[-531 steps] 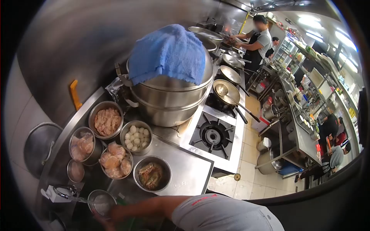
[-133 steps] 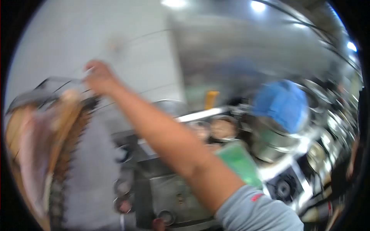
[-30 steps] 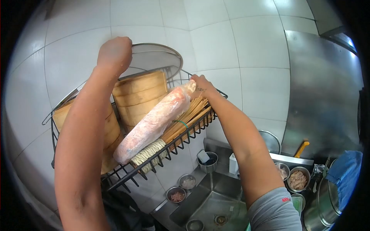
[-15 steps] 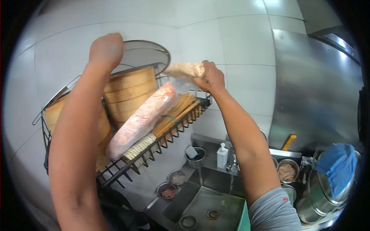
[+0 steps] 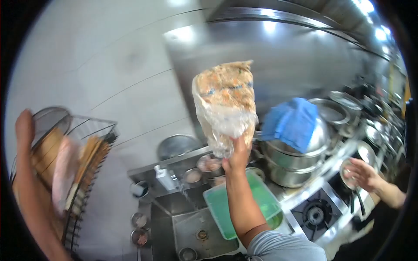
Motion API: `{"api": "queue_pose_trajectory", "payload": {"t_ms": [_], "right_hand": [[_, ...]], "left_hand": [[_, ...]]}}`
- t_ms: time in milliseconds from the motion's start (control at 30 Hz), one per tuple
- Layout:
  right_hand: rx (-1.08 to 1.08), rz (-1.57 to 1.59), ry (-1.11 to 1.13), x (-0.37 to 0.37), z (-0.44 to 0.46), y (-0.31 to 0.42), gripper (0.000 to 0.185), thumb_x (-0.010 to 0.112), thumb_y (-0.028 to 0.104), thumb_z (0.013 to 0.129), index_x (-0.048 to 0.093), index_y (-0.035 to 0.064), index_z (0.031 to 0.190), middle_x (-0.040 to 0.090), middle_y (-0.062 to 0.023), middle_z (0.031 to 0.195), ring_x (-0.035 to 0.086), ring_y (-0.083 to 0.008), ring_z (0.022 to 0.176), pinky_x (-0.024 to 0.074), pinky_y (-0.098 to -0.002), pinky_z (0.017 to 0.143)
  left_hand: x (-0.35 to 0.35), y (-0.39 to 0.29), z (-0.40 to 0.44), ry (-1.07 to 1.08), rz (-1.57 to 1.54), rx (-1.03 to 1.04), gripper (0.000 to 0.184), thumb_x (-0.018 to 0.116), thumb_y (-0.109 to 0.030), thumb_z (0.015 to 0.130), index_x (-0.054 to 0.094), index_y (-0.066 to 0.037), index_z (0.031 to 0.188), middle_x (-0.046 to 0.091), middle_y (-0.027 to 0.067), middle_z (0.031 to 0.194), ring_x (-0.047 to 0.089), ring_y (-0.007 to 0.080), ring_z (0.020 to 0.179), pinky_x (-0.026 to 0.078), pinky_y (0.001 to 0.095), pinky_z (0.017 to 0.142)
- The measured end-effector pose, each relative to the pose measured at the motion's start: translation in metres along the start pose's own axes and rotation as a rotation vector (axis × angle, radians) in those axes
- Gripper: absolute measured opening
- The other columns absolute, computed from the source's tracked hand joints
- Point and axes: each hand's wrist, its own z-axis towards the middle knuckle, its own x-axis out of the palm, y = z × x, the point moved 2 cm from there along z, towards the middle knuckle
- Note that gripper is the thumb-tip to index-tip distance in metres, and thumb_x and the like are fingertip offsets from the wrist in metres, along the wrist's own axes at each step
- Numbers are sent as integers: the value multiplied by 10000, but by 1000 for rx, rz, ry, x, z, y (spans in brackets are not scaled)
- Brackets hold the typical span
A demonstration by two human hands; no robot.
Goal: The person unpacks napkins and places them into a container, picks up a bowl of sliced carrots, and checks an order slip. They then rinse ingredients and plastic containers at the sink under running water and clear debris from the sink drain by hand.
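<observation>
My right hand (image 5: pixel 237 154) grips the lower end of a clear plastic bag of crumbly, beige-orange food (image 5: pixel 224 93), held up in front of the steel wall panel. Far to the left, my left hand (image 5: pixel 25 126) is closed at the edge of a round, metal-rimmed sieve (image 5: pixel 54 119). Below the sieve, a black wire rack (image 5: pixel 89 182) holds bamboo steamers (image 5: pixel 48 148), a long pinkish wrapped packet (image 5: pixel 65 174) and a bundle of wooden sticks (image 5: pixel 89 152). The fingers of my left hand are mostly hidden from this angle.
Below are a steel sink (image 5: pixel 191 235) with running water and a green tub (image 5: pixel 217 204). A blue cloth (image 5: pixel 291 124) lies over a large steel pot (image 5: pixel 291 167). Another person's hand (image 5: pixel 365 174) is at right, near a gas burner (image 5: pixel 315 213).
The view has swung right. My right hand has carried the bag away from the rack to the right, while my left hand stays at the sieve. Another person's hand has come into view.
</observation>
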Motion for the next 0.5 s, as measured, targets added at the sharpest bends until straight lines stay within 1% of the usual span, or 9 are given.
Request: {"api": "queue_pose_trajectory", "payload": {"t_ms": [33, 67, 100, 133, 200, 300, 367, 433, 500], "right_hand": [[-90, 61, -33, -18, -1, 21, 503, 582, 136, 870, 444, 17, 1338, 556, -115, 1236, 561, -240, 1113, 474, -377, 929], [-174, 123, -59, -36, -3, 39, 516, 569, 135, 880, 419, 22, 1360, 543, -118, 1258, 552, -253, 1137, 468, -389, 952], [-350, -26, -87, -73, 11, 45, 515, 576, 145, 872, 429, 28, 1352, 542, -131, 1264, 538, -279, 1167, 456, -409, 982], [-373, -45, -104, -99, 18, 61, 515, 576, 145, 872, 429, 28, 1352, 542, -131, 1264, 538, -279, 1167, 456, -409, 982], [-500, -102, -247, -142, 24, 99, 475, 562, 156, 875, 452, 33, 1321, 555, -134, 1241, 559, -287, 1139, 481, -433, 957], [-621, 10, -333, -167, 22, 177, 428, 576, 170, 858, 483, 44, 1256, 581, -121, 1179, 611, -298, 1051, 541, -459, 866], [-595, 20, -306, -167, 11, 223, 471, 586, 181, 852, 466, 45, 1286, 577, -134, 1194, 604, -302, 1066, 538, -452, 875], [-625, -9, -304, -181, 8, 253, 484, 582, 187, 855, 458, 45, 1300, 576, -141, 1201, 599, -301, 1076, 538, -446, 877], [-601, 164, -124, -196, 11, 273, 513, 578, 207, 866, 438, 46, 1332, 563, -155, 1235, 589, -301, 1094, 535, -428, 891]], "left_hand": [[12, 4, 0, 23, -89, -112, 76, 520, -27, 809, 548, -27, 879, 579, 203, 857, 558, 418, 829, 451, 500, 712], [0, -2, 1, 98, -84, -131, 80, 520, -54, 813, 573, -38, 872, 595, 194, 845, 573, 407, 817, 463, 487, 708], [-36, -22, 4, 199, -19, -124, 96, 521, -82, 818, 599, -49, 864, 610, 186, 832, 588, 395, 806, 476, 474, 704], [-65, -38, 4, 267, 10, -97, 119, 522, -109, 822, 624, -60, 857, 626, 177, 820, 603, 384, 794, 488, 462, 700], [-104, -57, 2, 355, 46, -63, 172, 524, -163, 831, 675, -82, 842, 657, 159, 795, 633, 361, 770, 513, 436, 692], [-130, -65, 3, 380, 45, -42, 231, 526, -217, 839, 726, -104, 828, 689, 142, 771, 664, 338, 747, 538, 411, 684], [-133, -64, 2, 352, -14, -101, 221, 549, -203, 779, 740, -100, 818, 701, 162, 877, 681, 343, 830, 549, 444, 705], [-133, -68, 4, 351, -15, -110, 225, 547, -206, 791, 741, -99, 834, 700, 167, 873, 680, 343, 826, 548, 441, 710], [-136, -68, 1, 367, 8, -124, 230, 546, -209, 803, 741, -98, 850, 699, 172, 869, 678, 343, 822, 547, 439, 716]]}}
